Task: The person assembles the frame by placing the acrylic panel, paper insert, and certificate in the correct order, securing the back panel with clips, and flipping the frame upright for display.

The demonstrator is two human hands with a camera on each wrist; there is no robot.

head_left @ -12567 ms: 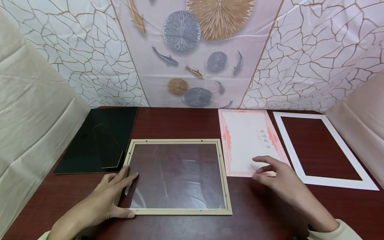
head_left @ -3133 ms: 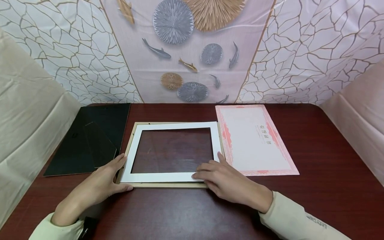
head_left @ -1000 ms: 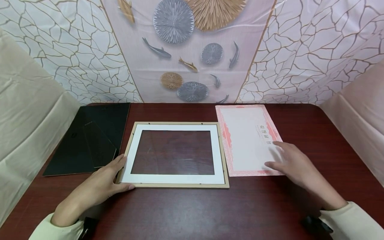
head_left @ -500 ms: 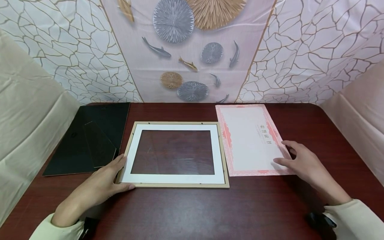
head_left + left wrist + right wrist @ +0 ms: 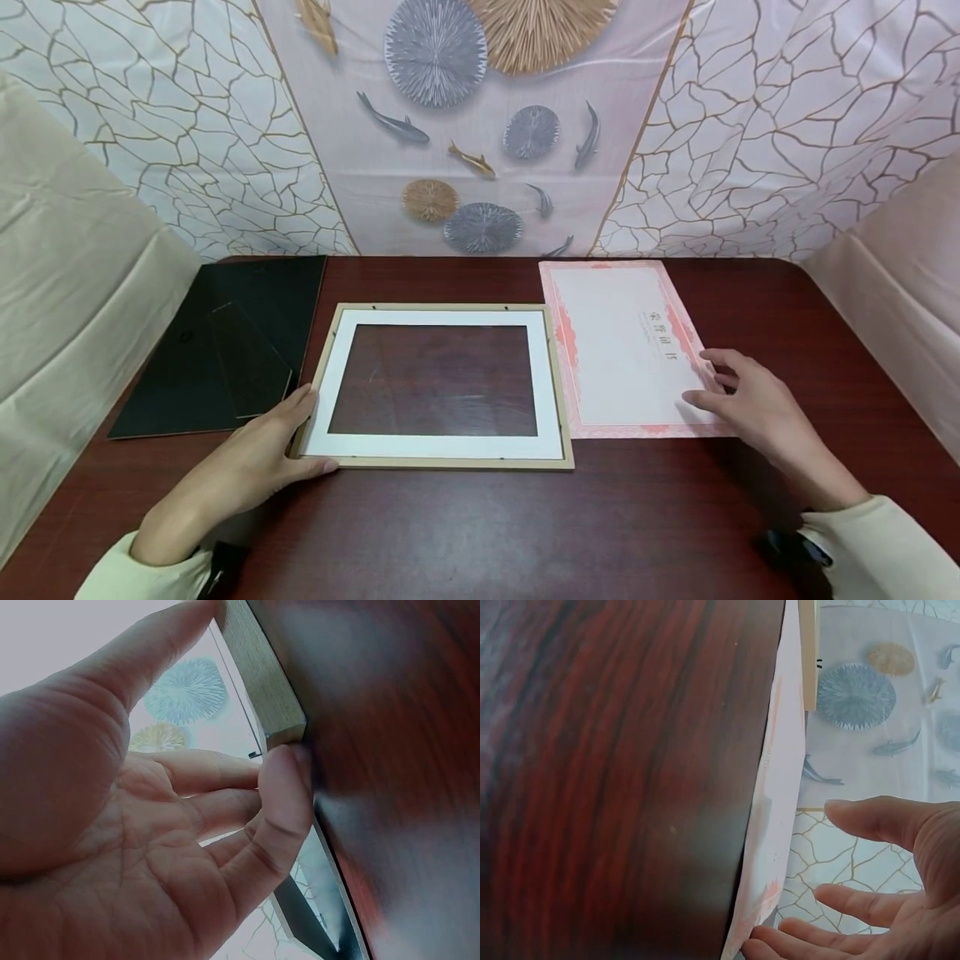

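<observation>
A pale wooden picture frame [image 5: 450, 463] lies on the table with a white mat [image 5: 431, 447] set inside it, over the clear pane. My left hand [image 5: 240, 471] holds the frame's near left corner, thumb along the front edge and fingers at the left side; in the left wrist view the fingers curl at that corner. To the right lies a pink-bordered paper certificate [image 5: 622, 350]. Over its near right edge is my right hand [image 5: 757, 408], thumb spread from the fingers. In the right wrist view, the lower fingertips [image 5: 756, 946] are right at the paper's edge.
A black frame backing board [image 5: 225, 346] with a fold-out stand lies at the left. Patterned cloth [image 5: 480, 133] hangs behind the dark red table [image 5: 480, 542], with plain cloth [image 5: 67, 292] at both sides.
The white mat moved from the far right into the frame, and my right hand straightened it there. My right hand then shifted right to the certificate's edge. The left hand stayed on the frame.
</observation>
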